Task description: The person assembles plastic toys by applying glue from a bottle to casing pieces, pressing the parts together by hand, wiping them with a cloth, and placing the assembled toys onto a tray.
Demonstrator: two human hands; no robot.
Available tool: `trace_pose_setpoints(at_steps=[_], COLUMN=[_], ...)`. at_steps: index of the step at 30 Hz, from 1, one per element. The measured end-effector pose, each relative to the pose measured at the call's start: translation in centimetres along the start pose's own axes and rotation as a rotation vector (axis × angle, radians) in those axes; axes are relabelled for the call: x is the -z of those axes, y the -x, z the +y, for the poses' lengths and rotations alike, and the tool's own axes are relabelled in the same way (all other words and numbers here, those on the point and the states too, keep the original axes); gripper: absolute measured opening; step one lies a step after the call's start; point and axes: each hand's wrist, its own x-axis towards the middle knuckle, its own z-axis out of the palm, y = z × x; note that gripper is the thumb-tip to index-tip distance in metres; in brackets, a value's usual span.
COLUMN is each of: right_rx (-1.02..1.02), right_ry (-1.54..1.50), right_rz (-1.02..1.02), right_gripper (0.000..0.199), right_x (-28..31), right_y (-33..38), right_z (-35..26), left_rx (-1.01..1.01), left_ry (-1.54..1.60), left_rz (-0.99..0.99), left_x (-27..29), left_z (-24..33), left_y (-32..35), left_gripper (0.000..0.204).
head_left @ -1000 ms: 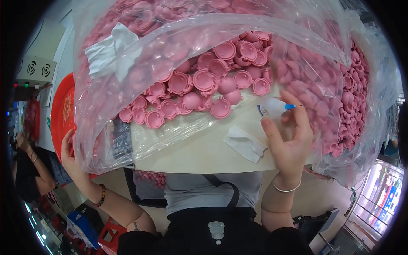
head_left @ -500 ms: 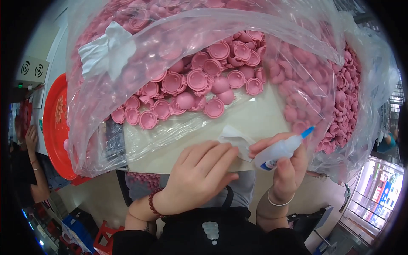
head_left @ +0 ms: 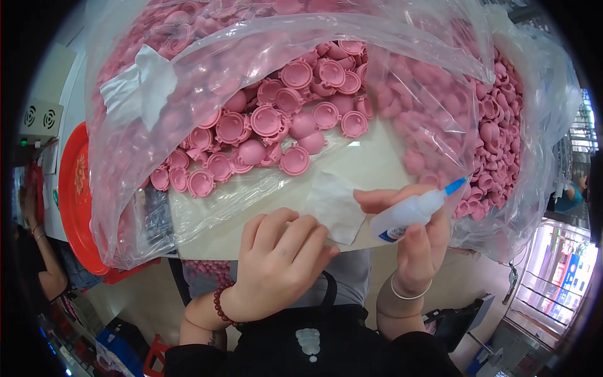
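Note:
My right hand (head_left: 418, 242) grips a small white squeeze bottle (head_left: 408, 213) with a blue tip, which points up and to the right. My left hand (head_left: 279, 261) lies palm down near the table's front edge, fingers curled, and whatever is under it is hidden. A white square of cloth or paper (head_left: 336, 206) lies on the cream table top between the two hands, just past my left fingertips. A heap of round pink plastic caps (head_left: 282, 125) spills from a large clear plastic bag (head_left: 207, 56) right behind the hands.
A second clear bag of pink parts (head_left: 502, 125) bulges at the right. A red tray (head_left: 75, 195) sits at the left table edge beside a white box (head_left: 38, 119). Another person's arm (head_left: 44, 257) shows at far left. A dark flat object (head_left: 154, 217) lies under the bag.
My left hand came up from the lower left onto the table beside the white square. My right hand lowered and tilted the bottle toward the table edge.

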Motion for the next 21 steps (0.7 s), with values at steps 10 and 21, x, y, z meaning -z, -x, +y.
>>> trace_pose_setpoints(at_steps=[10, 21], right_rx=[-0.133, -0.053], right_ry=[-0.093, -0.121], right_rz=[-0.139, -0.024], right_gripper=[0.028, 0.039], right_x=[-0.7, -1.1], right_y=[0.3, 0.1], right_z=[1.0, 0.0], left_rx=[0.251, 0.465], left_ry=[-0.178, 0.142], left_rz=[0.456, 0.540], left_x=[3.4, 4.1], left_z=[-5.3, -6.0], left_y=[-0.3, 0.6], left_gripper=[0.016, 0.015])
